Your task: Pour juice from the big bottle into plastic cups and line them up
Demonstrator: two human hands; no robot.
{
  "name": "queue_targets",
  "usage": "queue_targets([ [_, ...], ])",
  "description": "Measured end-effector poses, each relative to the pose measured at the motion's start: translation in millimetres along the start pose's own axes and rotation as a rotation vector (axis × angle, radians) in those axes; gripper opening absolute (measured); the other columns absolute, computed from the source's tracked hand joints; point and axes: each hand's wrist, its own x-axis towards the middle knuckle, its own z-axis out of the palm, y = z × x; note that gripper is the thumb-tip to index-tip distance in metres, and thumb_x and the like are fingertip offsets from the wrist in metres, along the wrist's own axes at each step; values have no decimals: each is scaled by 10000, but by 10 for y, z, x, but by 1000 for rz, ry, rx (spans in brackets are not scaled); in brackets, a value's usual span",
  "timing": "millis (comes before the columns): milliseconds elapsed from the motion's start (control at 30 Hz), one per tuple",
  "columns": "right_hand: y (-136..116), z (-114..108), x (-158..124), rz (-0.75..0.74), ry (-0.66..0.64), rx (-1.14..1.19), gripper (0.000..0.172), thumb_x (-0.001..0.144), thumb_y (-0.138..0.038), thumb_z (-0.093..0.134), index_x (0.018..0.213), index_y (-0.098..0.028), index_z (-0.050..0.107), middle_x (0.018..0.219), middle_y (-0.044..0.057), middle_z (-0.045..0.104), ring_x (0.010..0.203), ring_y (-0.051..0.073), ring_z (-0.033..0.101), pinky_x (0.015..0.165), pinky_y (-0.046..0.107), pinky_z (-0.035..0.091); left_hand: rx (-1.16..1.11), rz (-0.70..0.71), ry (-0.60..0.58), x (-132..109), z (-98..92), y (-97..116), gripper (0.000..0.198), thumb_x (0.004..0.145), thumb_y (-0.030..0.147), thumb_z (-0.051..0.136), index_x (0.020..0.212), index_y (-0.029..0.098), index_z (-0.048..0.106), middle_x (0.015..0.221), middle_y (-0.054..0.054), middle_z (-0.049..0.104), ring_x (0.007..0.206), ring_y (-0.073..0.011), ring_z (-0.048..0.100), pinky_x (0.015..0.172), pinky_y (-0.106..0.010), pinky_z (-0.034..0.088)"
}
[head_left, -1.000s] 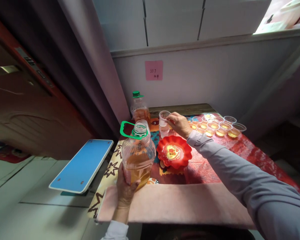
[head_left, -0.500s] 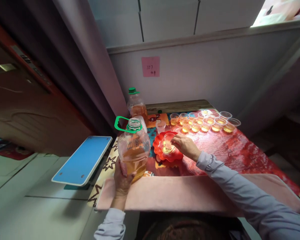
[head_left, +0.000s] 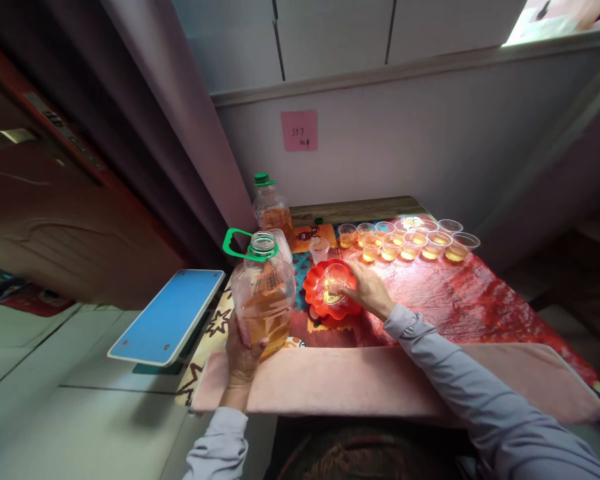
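My left hand (head_left: 244, 357) is wrapped around the lower side of a clear plastic jug (head_left: 263, 303) part-filled with amber liquid. The jug's mouth is uncapped, and its green handle ring sticks out to the left. Over a red scalloped dish (head_left: 323, 308), my right hand (head_left: 367, 288) has its fingers closed around a clear plastic cup (head_left: 336, 273). The cup stands in or just over the dish and looks empty. Just behind the dish is another clear cup (head_left: 319, 249). Rows of cups with amber liquid (head_left: 411, 247) stand at the back right.
A second jug (head_left: 274, 210) with a green cap stands at the back left, beside a stack of clear cups (head_left: 283, 245). A green cap (head_left: 319, 221) lies near the back edge. A pink cloth (head_left: 360, 380) covers the table's front. A blue board (head_left: 167, 317) is to the left.
My right hand has closed further around the cup, its thumb now across the near side. My left hand keeps its hold on the jug. The view has shifted slightly.
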Motion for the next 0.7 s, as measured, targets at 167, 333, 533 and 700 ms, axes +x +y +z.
queue_targets([
  [167, 71, 217, 30, 43, 4, 46, 624, 955, -338, 760, 1524, -142, 594, 1370, 235, 745, 1147, 359, 770, 1008, 522, 627, -11, 2, 4, -4, -3, 64, 1064, 667, 861, 788, 1484, 212, 582, 1289, -169, 718, 1286, -435, 684, 1072, -554, 563],
  [333, 39, 230, 25, 63, 11, 83, 686, 931, -388, 809, 1527, -122, 599, 1349, 244, 756, 1168, 381, 772, 1031, 540, 623, -20, -11, -10, 6, -10, 50, 1058, 653, 846, 806, 1474, 219, 575, 1293, -159, 713, 1280, -436, 684, 1071, -562, 560],
  [533, -292, -59, -9, 128, 210, 242, 982, 898, -680, 818, 1649, -145, 482, 1475, 283, 683, 1347, 442, 684, 1133, 632, 555, -53, 6, -20, 5, 3, 75, 1078, 629, 872, 816, 1446, 211, 576, 1334, -173, 696, 1287, -441, 676, 1089, -560, 556],
  [700, -896, -157, -61, 231, 183, 762, 887, 937, -718, 762, 1640, -246, 497, 1510, 212, 678, 1356, 365, 691, 1100, 568, 592, -50, 21, -19, -23, 17, 157, 1137, 603, 885, 833, 1495, 240, 550, 1419, -176, 683, 1359, -437, 649, 1143, -589, 524],
])
